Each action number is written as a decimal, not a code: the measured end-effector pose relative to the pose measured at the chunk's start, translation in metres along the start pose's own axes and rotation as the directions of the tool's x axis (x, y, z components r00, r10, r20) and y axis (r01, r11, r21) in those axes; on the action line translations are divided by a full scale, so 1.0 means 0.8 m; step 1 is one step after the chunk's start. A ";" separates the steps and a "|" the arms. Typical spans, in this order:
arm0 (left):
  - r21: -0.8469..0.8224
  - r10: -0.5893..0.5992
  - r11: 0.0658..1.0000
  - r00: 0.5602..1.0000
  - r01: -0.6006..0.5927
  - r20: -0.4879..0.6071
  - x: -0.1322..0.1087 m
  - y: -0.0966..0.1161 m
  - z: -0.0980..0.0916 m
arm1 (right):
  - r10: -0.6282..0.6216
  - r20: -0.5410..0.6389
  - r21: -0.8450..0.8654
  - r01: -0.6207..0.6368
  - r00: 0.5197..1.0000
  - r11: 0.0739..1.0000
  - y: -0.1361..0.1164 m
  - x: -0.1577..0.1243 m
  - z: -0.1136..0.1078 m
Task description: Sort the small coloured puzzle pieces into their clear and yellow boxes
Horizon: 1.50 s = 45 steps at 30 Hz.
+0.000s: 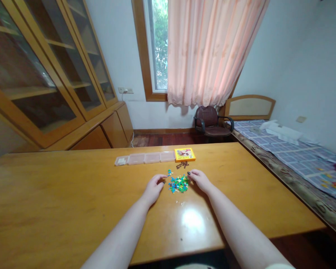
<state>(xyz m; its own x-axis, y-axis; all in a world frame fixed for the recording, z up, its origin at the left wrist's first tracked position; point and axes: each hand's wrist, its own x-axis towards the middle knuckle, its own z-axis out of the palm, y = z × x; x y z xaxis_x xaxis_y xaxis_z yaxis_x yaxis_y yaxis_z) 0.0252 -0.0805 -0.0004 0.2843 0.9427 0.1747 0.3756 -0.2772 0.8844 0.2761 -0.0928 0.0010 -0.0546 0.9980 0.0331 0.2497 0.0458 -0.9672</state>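
A heap of small green, blue, yellow and white pieces [179, 184] lies on the wooden table [58, 194]. At its left edge is my left hand [154, 188], thumb and fingers apart, with nothing seen between them. My right hand [200, 180] touches the right side of the heap, its fingers closed together; what they hold, if anything, is too small to name. Just beyond the heap sits a small group of blue and green pieces [170, 172]. Farther back are brown pieces [182, 164], in front of a yellow box [184, 154].
A row of clear plastic trays [152, 157] extends left from the yellow box. Behind the table stands a brown armchair [211, 121]. A bed [285, 145] is at the right, a glass-door cabinet [53, 67] at the left.
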 end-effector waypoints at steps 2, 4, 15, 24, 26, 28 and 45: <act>0.163 0.115 0.980 0.993 -0.110 -0.019 -0.006 0.005 -0.001 | -0.080 -0.027 -0.091 0.077 0.996 0.993 -0.002 -0.010 -0.002; 0.312 0.201 0.928 0.978 -0.205 0.045 -0.009 0.013 -0.002 | -0.186 -0.030 -0.253 0.173 0.982 0.952 -0.007 -0.014 -0.005; 0.586 0.245 0.737 0.941 -0.336 0.232 -0.018 0.032 0.006 | -0.316 0.098 -0.511 0.320 0.944 0.798 -0.021 -0.010 0.003; 0.672 0.146 0.705 0.973 -0.228 0.178 -0.004 0.022 0.022 | -0.312 0.162 -0.626 0.342 0.936 0.701 -0.021 -0.013 0.012; 0.650 0.160 0.716 0.967 -0.253 0.200 -0.005 0.022 0.021 | -0.309 0.190 -0.652 0.355 0.932 0.670 -0.021 -0.014 0.014; 0.618 0.188 0.724 0.950 -0.306 0.250 -0.006 0.024 0.020 | -0.309 0.213 -0.666 0.369 0.927 0.649 -0.021 -0.015 0.015; 0.587 0.174 0.726 0.922 -0.358 0.347 -0.012 0.035 0.021 | -0.284 0.075 -0.731 0.246 0.956 0.636 -0.018 -0.013 0.009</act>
<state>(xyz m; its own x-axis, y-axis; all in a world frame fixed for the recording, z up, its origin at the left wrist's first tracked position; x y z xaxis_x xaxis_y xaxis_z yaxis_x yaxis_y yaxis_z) 0.0475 -0.1006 0.0156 0.6334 0.7561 0.1647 0.6888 -0.6479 0.3252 0.2663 -0.1043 0.0129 -0.1954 0.9377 0.2874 0.8522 0.3074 -0.4234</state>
